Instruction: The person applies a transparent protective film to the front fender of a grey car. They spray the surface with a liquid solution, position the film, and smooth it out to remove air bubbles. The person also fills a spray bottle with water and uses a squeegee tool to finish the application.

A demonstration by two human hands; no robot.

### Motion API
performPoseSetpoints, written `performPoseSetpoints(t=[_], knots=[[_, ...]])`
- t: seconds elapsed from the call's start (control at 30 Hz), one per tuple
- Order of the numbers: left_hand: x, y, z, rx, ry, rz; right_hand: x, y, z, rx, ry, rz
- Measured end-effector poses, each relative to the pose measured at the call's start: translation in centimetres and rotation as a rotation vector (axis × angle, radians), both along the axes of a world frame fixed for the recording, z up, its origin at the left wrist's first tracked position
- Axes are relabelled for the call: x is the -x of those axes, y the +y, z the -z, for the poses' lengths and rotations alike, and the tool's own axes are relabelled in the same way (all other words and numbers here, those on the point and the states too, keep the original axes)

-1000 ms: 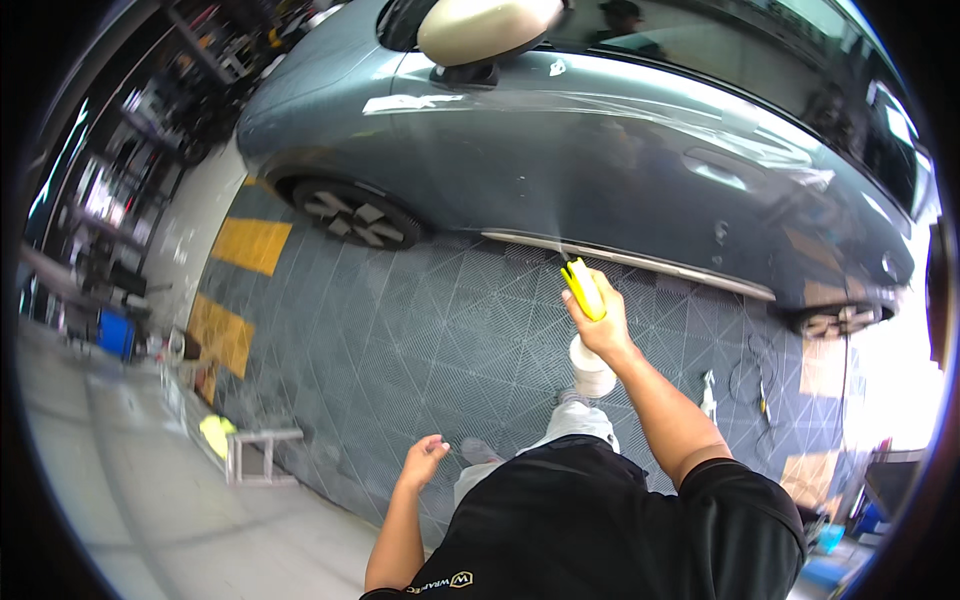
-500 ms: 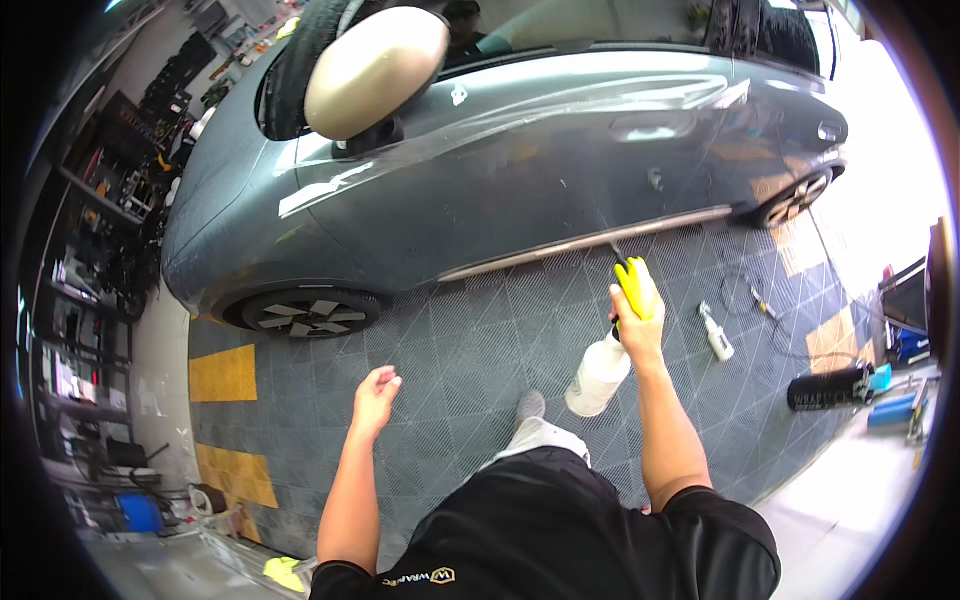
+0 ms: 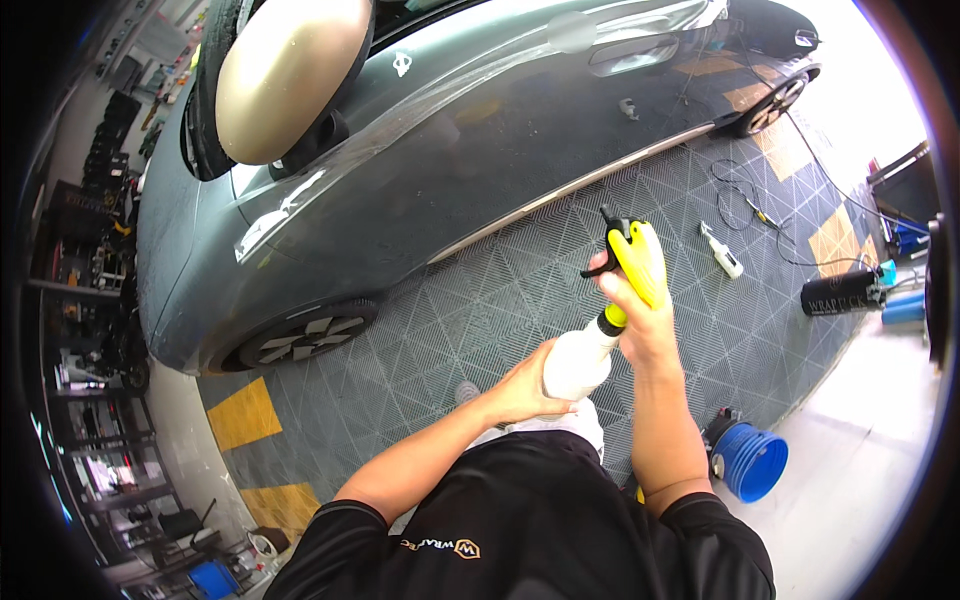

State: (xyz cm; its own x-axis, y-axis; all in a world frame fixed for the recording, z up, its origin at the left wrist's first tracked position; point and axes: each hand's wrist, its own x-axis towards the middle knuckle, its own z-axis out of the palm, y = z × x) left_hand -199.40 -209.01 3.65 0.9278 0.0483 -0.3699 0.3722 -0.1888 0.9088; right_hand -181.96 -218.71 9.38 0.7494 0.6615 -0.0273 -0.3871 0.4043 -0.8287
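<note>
Ribbed grey tiles (image 3: 440,330) parted the glossy grey car (image 3: 450,165) from the white plastic spray bottle (image 3: 580,362), centre-right, its long axis slanting up-right (nozzle up-left); right hand (image 3: 648,328) gripped its yellow head (image 3: 640,265), left hand (image 3: 525,388) its base.

On your right, a small white plastic bottle with a grey nozzle (image 3: 728,262) is on the dark grey patterned tile floor (image 3: 430,330), near a thin black looped cable with a yellow connector (image 3: 764,216). Farther right you have a black cylinder with pale lettering and a turquoise top (image 3: 833,294). A ribbed blue plastic bucket (image 3: 752,463) is by your lower right. To your left are an amber square floor panel (image 3: 243,413) and dark metal shelving with blurred contents (image 3: 95,390).
</note>
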Motion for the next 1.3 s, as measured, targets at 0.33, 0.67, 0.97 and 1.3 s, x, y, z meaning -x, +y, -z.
performPoseSetpoints(t=[0.33, 0.67, 0.97, 1.3], knots=[[8.3, 7.4, 2.9, -0.306, -0.063, 0.508, 12.2, 0.8, 4.3, 0.484, -0.348, 0.223], [7.8, 36.7, -11.7, -1.691, -0.486, -0.338, 18.2, 4.2, 1.3, 0.688, -0.712, -0.024], [5.5, 39.5, -12.6, -1.720, -0.463, -0.194, 16.1, 7.4, 3.7, 0.415, -0.753, 0.020], [6.0, 40.4, -13.5, -1.568, -0.458, -0.185, 14.2, 10.2, 4.3, 0.391, -0.766, -0.110]])
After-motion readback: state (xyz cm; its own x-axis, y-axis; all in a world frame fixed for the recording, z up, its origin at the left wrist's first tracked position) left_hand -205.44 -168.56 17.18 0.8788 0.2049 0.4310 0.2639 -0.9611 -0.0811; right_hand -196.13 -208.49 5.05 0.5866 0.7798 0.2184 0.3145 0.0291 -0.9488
